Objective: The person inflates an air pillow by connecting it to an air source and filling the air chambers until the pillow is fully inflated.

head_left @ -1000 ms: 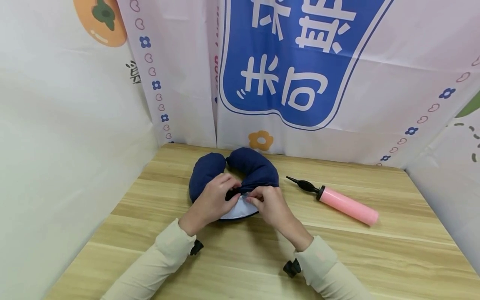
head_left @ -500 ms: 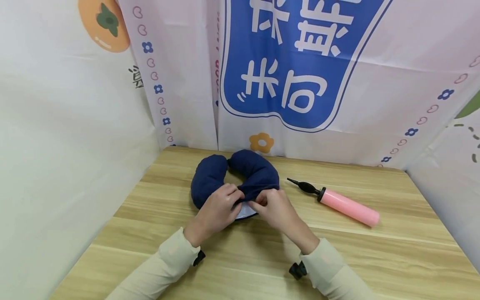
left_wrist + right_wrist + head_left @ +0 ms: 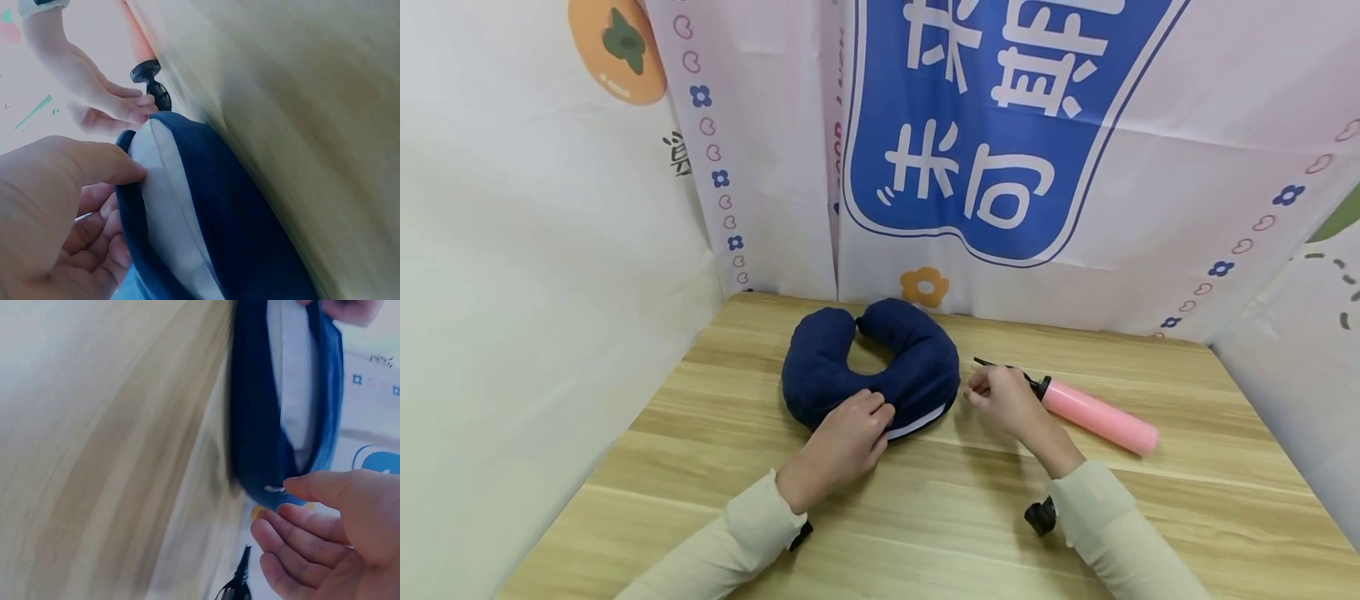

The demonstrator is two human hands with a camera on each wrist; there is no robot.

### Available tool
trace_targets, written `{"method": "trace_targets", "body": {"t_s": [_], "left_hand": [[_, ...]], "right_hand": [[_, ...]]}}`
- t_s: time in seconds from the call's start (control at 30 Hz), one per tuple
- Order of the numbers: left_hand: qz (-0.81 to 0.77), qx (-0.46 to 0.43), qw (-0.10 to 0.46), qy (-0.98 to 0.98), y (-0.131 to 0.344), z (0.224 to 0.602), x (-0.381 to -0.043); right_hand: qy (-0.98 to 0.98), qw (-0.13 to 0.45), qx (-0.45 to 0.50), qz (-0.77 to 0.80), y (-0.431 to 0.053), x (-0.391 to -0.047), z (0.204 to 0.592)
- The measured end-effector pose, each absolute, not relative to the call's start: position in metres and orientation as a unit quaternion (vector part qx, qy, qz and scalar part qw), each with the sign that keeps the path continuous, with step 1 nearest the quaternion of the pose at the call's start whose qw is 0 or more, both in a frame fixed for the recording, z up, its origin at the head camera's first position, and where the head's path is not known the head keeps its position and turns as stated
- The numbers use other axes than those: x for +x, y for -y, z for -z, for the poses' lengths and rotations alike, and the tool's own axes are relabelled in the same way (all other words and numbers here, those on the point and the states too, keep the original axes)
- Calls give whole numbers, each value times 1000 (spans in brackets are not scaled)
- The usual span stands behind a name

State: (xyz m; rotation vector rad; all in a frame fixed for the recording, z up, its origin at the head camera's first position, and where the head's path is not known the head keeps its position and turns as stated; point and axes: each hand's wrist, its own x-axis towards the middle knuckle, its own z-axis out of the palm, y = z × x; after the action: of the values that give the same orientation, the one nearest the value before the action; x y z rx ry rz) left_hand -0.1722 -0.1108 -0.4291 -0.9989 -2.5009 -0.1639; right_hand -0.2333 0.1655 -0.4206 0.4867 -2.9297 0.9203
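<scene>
A navy U-shaped neck pillow (image 3: pixel 925 358) lies on the table, its rounded side toward me. Along that side its cover gapes, baring a white inner layer (image 3: pixel 169 181). My left hand (image 3: pixel 846 437) pinches the upper edge of the gap, thumb on top and fingers curled behind, as the left wrist view shows. Off the pillow's right side is my right hand (image 3: pixel 1011 404), its fingers loosely bent with nothing held between them. In the right wrist view a small metal zipper pull (image 3: pixel 274 489) shows at the end of the gap, right by that thumb's tip.
A pink hand pump (image 3: pixel 1097 417) with a black nozzle lies to the right, partly behind my right hand. Printed cloth walls (image 3: pixel 775 167) enclose the wooden table (image 3: pixel 910 533) at the back and both sides.
My right hand has left the gap's edge and moved right, past the pillow's side. The navy cover now hides more of the white layer. My left hand stays at the front edge.
</scene>
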Motion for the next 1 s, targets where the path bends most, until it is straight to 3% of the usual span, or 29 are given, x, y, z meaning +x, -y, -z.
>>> {"method": "trace_targets", "body": {"t_s": [0.47,0.7,1.0], "left_hand": [[66,-343,214,912,114,437,-171],[89,-335,231,909,130,431,-167],[93,-322,279,900,166,422,-185]], "right_hand": [[931,25,162,-326,-163,-254,447],[929,37,202,-307,-162,-240,435],[913,-22,272,-303,-149,-209,411]]}}
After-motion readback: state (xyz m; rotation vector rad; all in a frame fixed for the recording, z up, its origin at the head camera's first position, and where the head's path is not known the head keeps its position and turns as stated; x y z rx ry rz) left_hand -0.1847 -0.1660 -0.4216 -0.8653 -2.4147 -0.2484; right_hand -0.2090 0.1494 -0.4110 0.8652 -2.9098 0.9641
